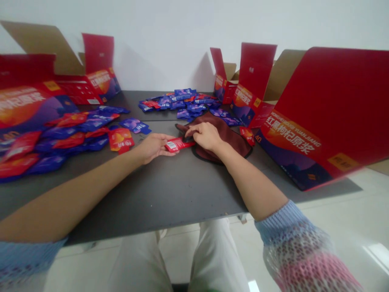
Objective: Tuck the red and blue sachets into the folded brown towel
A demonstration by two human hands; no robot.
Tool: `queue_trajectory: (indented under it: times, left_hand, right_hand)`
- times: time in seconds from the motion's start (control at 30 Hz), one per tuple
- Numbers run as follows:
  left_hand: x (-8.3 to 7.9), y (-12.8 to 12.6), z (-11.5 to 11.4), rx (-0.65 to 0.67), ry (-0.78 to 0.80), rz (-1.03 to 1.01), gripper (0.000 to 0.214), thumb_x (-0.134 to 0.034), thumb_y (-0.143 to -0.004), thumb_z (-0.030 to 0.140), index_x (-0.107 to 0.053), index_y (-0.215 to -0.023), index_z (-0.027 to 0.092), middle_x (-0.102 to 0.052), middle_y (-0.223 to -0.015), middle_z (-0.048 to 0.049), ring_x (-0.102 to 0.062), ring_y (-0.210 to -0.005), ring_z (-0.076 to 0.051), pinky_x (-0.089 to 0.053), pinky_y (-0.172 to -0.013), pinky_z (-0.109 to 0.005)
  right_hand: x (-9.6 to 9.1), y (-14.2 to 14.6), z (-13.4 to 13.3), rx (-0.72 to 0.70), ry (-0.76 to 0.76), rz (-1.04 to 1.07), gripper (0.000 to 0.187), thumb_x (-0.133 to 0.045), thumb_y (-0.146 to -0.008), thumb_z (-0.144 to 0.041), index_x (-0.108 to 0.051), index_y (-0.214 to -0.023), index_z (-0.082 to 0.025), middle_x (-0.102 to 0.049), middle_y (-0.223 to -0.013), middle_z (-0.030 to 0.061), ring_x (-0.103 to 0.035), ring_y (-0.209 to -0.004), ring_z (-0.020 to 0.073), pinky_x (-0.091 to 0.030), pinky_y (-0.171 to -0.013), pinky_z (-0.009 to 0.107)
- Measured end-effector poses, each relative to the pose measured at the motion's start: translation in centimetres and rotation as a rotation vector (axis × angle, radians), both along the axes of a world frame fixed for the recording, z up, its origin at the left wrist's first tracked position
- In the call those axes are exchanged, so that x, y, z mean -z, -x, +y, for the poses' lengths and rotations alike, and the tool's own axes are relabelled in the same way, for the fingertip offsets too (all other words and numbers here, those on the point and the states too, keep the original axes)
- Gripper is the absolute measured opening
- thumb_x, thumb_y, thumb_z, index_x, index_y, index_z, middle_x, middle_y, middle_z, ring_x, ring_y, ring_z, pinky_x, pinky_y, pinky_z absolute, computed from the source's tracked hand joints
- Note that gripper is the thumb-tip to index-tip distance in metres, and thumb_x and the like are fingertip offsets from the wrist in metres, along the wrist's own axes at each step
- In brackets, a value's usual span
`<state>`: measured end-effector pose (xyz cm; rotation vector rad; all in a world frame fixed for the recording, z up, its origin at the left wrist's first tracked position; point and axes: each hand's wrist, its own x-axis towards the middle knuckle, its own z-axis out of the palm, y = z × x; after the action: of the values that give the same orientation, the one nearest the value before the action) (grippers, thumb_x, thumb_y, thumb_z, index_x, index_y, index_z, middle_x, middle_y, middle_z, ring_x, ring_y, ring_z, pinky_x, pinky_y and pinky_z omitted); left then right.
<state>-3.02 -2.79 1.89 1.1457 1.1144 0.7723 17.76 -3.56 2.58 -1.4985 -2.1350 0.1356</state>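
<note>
Near the middle of the grey table, my left hand grips one end of a red sachet with a white barcode patch. My right hand is closed on a fold of a dark brown cloth with black edging, and this fold lies against the sachet's other end. The rest of the cloth spreads flat beneath and to the right of that hand. Just left of my left hand, an orange-red sachet and a purple sachet lie on the table.
A heap of blue and red sachets lies at the back, and another pile at the left. Open red cartons stand on both sides: a left carton, a large right carton and smaller ones behind. The table's front edge is above my knees.
</note>
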Motion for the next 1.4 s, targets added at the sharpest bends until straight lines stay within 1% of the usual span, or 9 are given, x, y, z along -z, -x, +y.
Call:
queue_trajectory:
  times: [0.27,0.4,0.57,0.8,0.93,1.1,1.2,1.3,1.4]
  left_hand:
    - [0.4,-0.4,-0.2,-0.024,-0.086,0.047,0.029,-0.046,-0.082,-0.002,-0.067,-0.102,0.003,-0.072,-0.075,-0.0124,-0.069,-0.057,-0.018,-0.059,-0.056,-0.029]
    - [0.4,-0.2,-0.2,-0.008,-0.08,0.019,0.023,-0.049,-0.081,-0.001,-0.068,-0.094,0.002,-0.071,-0.074,-0.0127,-0.069,-0.058,-0.019,-0.06,-0.057,-0.03]
    - [0.8,0.1,0.1,-0.01,-0.088,-0.007,0.022,-0.049,-0.079,0.0,-0.069,-0.09,0.004,-0.071,-0.071,-0.0115,-0.068,-0.058,-0.019,-0.061,-0.059,-0.034]
    - [0.7,0.0,-0.1,0.047,-0.126,-0.01,0.012,-0.06,-0.068,0.004,-0.069,-0.075,0.008,-0.069,-0.064,-0.0074,-0.065,-0.055,-0.016,-0.058,-0.055,-0.028]
    - [1.0,0.0,-0.1,0.049,-0.147,-0.044,0.005,-0.066,-0.067,0.008,-0.07,-0.071,0.009,-0.067,-0.061,-0.0052,-0.065,-0.056,-0.016,-0.056,-0.052,-0.025]
    - [1.1,0.0,-0.1,0.061,-0.143,-0.019,0.008,-0.067,-0.067,0.006,-0.071,-0.074,0.008,-0.068,-0.061,-0.0047,-0.065,-0.053,-0.016,-0.055,-0.05,-0.023]
    - [0.9,0.6,0.5,0.142,-0.129,-0.039,0.014,-0.069,-0.068,0.005,-0.072,-0.081,0.009,-0.07,-0.066,-0.0056,-0.067,-0.057,-0.016,-0.058,-0.055,-0.024]
    - [0.6,2.0,1.9,0.332,-0.003,-0.068,0.023,-0.073,-0.071,0.009,-0.073,-0.094,0.009,-0.075,-0.084,-0.0111,-0.072,-0.072,-0.02,-0.062,-0.065,-0.03]
    - [0.4,3.3,3.5,0.447,0.115,-0.087,0.033,-0.075,-0.073,0.01,-0.071,-0.106,0.012,-0.075,-0.101,-0.0149,-0.074,-0.085,-0.024,-0.063,-0.072,-0.035]
  right_hand:
    - [0.3,0.6,-0.3,0.08,-0.022,-0.151,0.038,-0.051,-0.08,-0.019,-0.078,-0.104,-0.033,-0.073,-0.118,-0.0019,-0.066,-0.112,0.0265,-0.052,-0.093,0.039]
    - [-0.3,0.9,-0.8,0.094,-0.038,-0.156,0.037,-0.048,-0.082,-0.023,-0.078,-0.101,-0.031,-0.077,-0.108,-0.0002,-0.069,-0.104,0.026,-0.051,-0.09,0.038]
    - [-1.1,1.3,-1.7,-0.001,-0.049,-0.138,0.038,-0.046,-0.081,-0.023,-0.08,-0.097,-0.029,-0.078,-0.098,0.0012,-0.07,-0.095,0.024,-0.049,-0.084,0.033]
    - [-1.5,2.9,-3.2,-0.204,-0.048,-0.019,0.041,-0.041,-0.083,-0.016,-0.081,-0.091,-0.022,-0.078,-0.098,0.0007,-0.07,-0.097,0.0191,-0.046,-0.087,0.027]
    - [-1.1,3.7,-3.6,-0.371,0.024,0.065,0.043,-0.042,-0.079,-0.011,-0.081,-0.09,-0.024,-0.078,-0.098,-0.003,-0.07,-0.095,0.0165,-0.047,-0.086,0.024]
    - [-1.1,3.5,-3.0,-0.378,0.079,0.062,0.046,-0.042,-0.077,-0.01,-0.081,-0.097,-0.026,-0.078,-0.101,-0.0037,-0.07,-0.096,0.0165,-0.047,-0.088,0.024]
    - [-1.1,2.9,-2.1,-0.444,0.126,0.091,0.044,-0.041,-0.076,-0.01,-0.081,-0.088,-0.022,-0.078,-0.091,-0.0012,-0.07,-0.088,0.0163,-0.048,-0.085,0.025]
    - [-0.9,1.7,-1.1,-0.497,0.198,0.175,0.044,-0.039,-0.073,-0.008,-0.081,-0.082,-0.018,-0.078,-0.086,0.0017,-0.069,-0.085,0.0157,-0.049,-0.083,0.025]
    - [-0.5,0.2,-0.4,-0.406,0.212,0.201,0.043,-0.039,-0.072,-0.007,-0.081,-0.08,-0.015,-0.078,-0.084,0.0033,-0.07,-0.087,0.0164,-0.05,-0.083,0.024]
